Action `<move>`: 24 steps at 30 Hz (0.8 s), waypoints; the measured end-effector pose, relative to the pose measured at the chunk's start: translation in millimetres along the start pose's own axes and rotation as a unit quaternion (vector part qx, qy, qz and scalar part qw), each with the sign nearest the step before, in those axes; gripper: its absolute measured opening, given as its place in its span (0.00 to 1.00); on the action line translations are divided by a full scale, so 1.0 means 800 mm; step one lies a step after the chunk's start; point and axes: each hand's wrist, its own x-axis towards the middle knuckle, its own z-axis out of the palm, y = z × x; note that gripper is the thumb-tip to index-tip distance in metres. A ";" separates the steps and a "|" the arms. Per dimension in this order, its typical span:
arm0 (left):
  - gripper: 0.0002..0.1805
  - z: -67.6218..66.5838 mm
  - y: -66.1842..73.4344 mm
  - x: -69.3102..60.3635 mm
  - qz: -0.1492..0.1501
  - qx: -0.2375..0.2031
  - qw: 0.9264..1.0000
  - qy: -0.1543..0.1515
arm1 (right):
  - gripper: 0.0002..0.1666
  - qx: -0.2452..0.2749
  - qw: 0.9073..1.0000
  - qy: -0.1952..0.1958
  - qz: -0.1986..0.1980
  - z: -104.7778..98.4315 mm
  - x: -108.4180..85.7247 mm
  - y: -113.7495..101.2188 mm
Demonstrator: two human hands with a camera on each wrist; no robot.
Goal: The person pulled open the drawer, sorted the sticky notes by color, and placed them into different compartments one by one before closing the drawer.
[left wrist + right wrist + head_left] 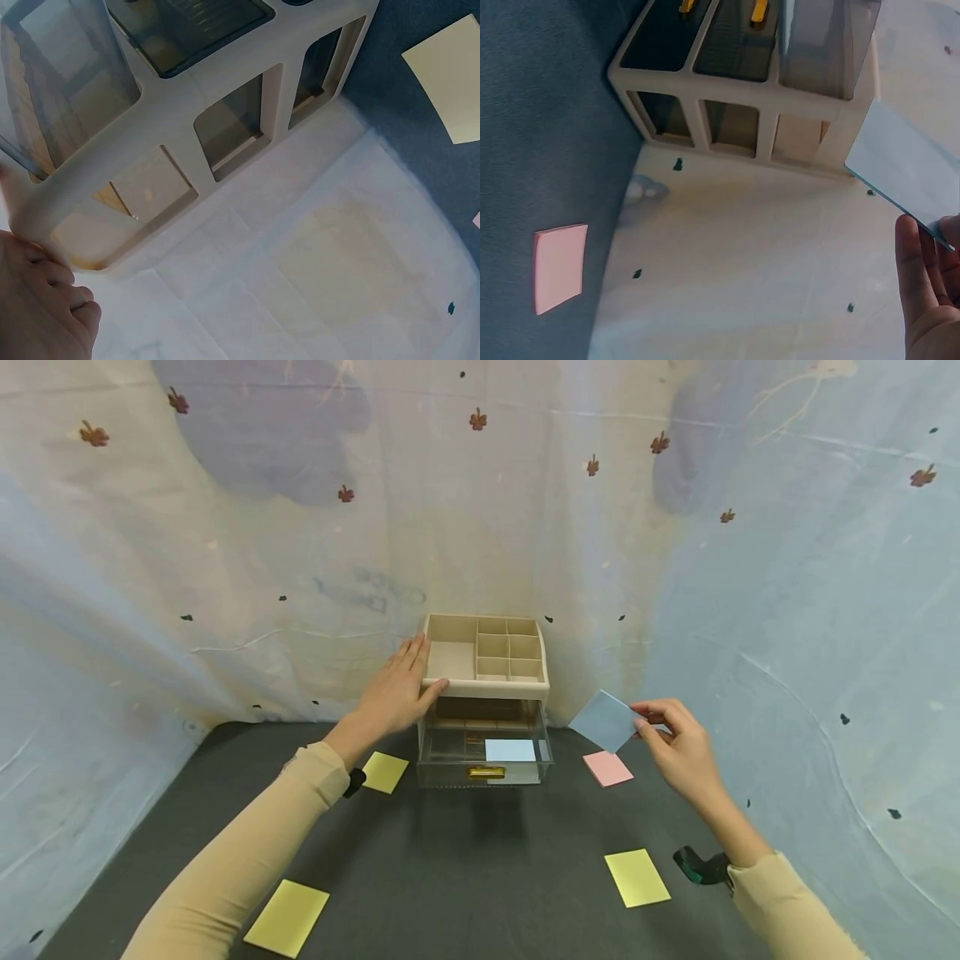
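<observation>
A cream desk organizer [487, 687] stands against the back curtain, its clear top drawer [450, 774] pulled out. A light blue sticky note pad [510, 750] lies in the drawer's right part. My left hand [393, 689] rests on the organizer's left side, fingers straight along it and thumb on the front top edge. Right of the organizer, my right hand [678, 747] pinches another light blue sticky note pad [604, 722] by one corner, between thumb and fingers. In the right wrist view this pad [904, 169] is held in the air, apart from the organizer.
A pink sticky note pad [608, 768] lies below the right hand. Yellow pads lie left of the drawer [386, 772], at front left [288, 918] and at front right [637, 877]. The dark table [450, 877] meets a patterned curtain [480, 527] behind.
</observation>
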 end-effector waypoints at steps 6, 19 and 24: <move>0.47 0.002 -0.001 0.001 -0.001 0.004 1.000 0.003 | 0.14 0.031 0.999 -0.011 -0.029 0.007 0.014 -0.022; 0.47 0.001 0.000 0.000 -0.005 -0.005 1.000 0.000 | 0.14 0.007 0.997 -0.059 -0.055 0.033 0.039 -0.046; 0.47 0.001 0.001 0.001 -0.007 -0.005 1.000 -0.005 | 0.15 -0.006 0.996 -0.071 -0.058 0.042 0.046 -0.050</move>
